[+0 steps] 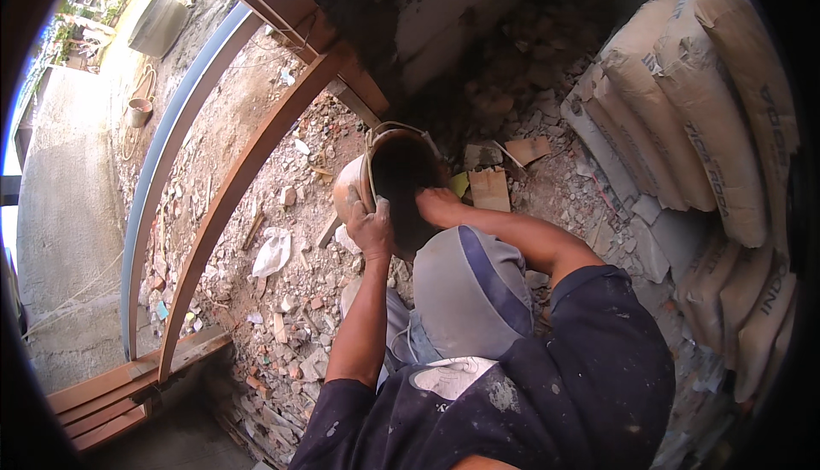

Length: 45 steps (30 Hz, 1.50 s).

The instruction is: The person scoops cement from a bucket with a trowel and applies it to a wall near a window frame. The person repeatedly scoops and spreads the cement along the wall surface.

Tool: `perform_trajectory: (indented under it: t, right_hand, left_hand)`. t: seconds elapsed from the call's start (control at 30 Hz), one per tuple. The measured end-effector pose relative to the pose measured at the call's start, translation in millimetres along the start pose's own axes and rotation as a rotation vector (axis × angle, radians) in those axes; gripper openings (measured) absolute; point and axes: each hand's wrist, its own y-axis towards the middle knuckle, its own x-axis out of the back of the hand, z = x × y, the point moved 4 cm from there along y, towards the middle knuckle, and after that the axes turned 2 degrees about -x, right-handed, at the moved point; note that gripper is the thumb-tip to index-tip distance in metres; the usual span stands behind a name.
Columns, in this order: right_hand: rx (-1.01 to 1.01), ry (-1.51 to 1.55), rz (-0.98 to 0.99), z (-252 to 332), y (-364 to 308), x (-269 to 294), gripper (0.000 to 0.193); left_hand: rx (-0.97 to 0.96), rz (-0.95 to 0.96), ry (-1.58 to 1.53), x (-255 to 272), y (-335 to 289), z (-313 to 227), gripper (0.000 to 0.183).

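Observation:
A weathered, brownish bucket (348, 186) lies tipped in front of me, its dark mouth turned toward me. My left hand (371, 226) grips the bucket at the left edge of its mouth, fingers wrapped round the rim. At the right side of the opening is my right hand (437, 207). Its fingers look curled, but shadow hides their tips and anything in them. The bucket's handle (413, 126) loops over the far rim. Deep shade hides the inside of the bucket. My bent knee, in grey trousers with a blue stripe (491, 273), rises just below the right hand.
Broken stone and brick rubble (290, 316) covers the ground. Stacked paper sacks (700, 120) stand along the right. Brown metal frame bars (235, 171) curve past on the left. A white plastic scrap (272, 252) and cardboard pieces (489, 190) lie near the bucket.

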Motion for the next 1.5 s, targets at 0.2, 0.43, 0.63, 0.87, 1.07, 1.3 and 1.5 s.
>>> perform_trajectory:
  t: [0.2,0.43,0.63,0.87,1.07,1.3,1.5]
  right_hand:
    - [0.071,0.488,0.519,11.7,-9.7,-15.4,0.027]
    - [0.003,1.383,0.508,-4.7,-36.4,-15.3,0.039]
    - [0.057,1.572,0.395,-34.7,-56.6,45.1,0.048]
    - [0.079,2.0,-0.236,-80.9,-63.9,167.9,0.052]
    - [0.132,2.005,-0.941,-154.0,-13.0,260.5,0.049]
    - [0.064,1.981,-1.246,-204.0,49.4,321.7,0.036]
    - [0.075,1.977,-1.202,-225.4,40.9,319.3,0.035]
  left_hand:
    - [0.066,0.035,-0.135,7.8,1.7,-10.4,0.034]
    - [0.283,-0.029,-0.335,40.5,19.3,22.0,0.027]
    - [0.564,-0.258,-0.624,51.9,20.1,95.1,0.029]
    - [0.944,0.156,-0.234,106.9,-0.7,123.3,0.07]
    - [0.574,0.477,0.072,170.4,43.9,21.9,0.057]
    - [-0.601,-0.495,-0.017,315.7,196.9,-207.8,0.035]
    - [-0.617,-0.427,-0.503,316.2,333.7,-357.6,0.067]
